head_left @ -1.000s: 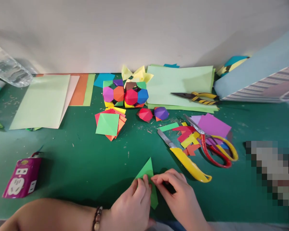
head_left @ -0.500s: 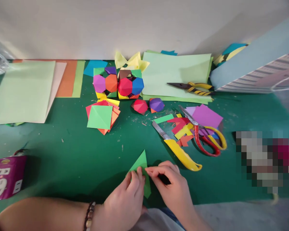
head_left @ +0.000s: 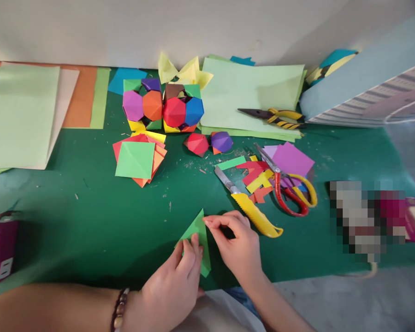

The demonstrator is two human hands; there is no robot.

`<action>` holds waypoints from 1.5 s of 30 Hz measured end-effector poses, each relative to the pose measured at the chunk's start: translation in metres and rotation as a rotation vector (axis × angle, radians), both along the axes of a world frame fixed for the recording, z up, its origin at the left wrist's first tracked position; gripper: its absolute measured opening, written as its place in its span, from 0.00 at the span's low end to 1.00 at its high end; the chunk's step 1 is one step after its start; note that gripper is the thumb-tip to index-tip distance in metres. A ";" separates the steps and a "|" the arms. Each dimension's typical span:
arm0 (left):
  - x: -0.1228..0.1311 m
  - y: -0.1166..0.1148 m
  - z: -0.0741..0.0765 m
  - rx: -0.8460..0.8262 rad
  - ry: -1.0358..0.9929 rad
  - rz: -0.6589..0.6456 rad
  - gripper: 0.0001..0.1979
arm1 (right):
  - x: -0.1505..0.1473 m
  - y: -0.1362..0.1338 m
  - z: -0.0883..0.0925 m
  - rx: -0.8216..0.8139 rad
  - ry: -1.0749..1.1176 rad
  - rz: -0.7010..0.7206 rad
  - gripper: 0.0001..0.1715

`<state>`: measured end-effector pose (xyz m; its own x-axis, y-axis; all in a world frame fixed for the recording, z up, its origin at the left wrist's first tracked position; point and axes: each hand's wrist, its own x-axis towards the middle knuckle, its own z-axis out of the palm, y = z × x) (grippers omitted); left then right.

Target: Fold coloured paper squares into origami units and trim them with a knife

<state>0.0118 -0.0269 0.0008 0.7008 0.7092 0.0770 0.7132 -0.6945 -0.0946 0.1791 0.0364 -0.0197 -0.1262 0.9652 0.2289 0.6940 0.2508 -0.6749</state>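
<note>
A small folded piece of green paper [head_left: 198, 226] lies near the front of the green table, its pointed corner facing away from me. My left hand [head_left: 178, 274] holds it down from the left with bent fingers that cover part of its middle. With thumb and index finger pinched together, my right hand [head_left: 235, 237] grips the paper's right edge close to the top corner. Just beyond that hand is a yellow-handled utility knife [head_left: 254, 212], blade pointing up and left. Scissors [head_left: 290, 186] with red and yellow handles rest over paper scraps [head_left: 257, 177].
Multicoloured folded paper balls [head_left: 159, 108] stand at the back, with a stack of small paper squares [head_left: 134, 159] in front. Pliers [head_left: 269, 117] lie on light green sheets [head_left: 249, 87]. More large sheets [head_left: 20, 115] are at left, near a purple box [head_left: 2, 251].
My right hand's pinch has slid up along the paper's right edge toward the top corner. My left hand still holds the paper. The whole view has shifted slightly.
</note>
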 end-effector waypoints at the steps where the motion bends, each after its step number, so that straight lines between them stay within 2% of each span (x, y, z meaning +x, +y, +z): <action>1: 0.000 0.000 0.000 0.003 0.000 -0.003 0.39 | 0.000 0.003 -0.001 0.005 0.001 -0.005 0.09; 7: 0.000 0.000 -0.002 0.018 0.012 -0.014 0.39 | -0.001 0.011 -0.004 0.035 -0.001 0.000 0.08; 16: 0.000 0.001 -0.001 0.002 0.019 -0.019 0.37 | -0.002 0.009 0.000 0.050 -0.001 0.041 0.09; 27: 0.000 -0.001 -0.001 -0.020 -0.008 -0.002 0.37 | -0.005 0.019 -0.005 0.111 -0.017 -0.001 0.08; 32: 0.000 -0.001 -0.003 -0.013 0.000 -0.015 0.36 | 0.003 0.025 0.001 0.169 -0.060 0.097 0.05; 36: -0.002 0.002 0.002 -0.045 -0.003 -0.026 0.36 | 0.011 0.035 0.001 0.212 -0.191 0.273 0.03; 45: -0.006 0.010 0.003 -0.142 -0.085 0.009 0.37 | 0.022 0.048 -0.003 0.228 -0.260 0.513 0.07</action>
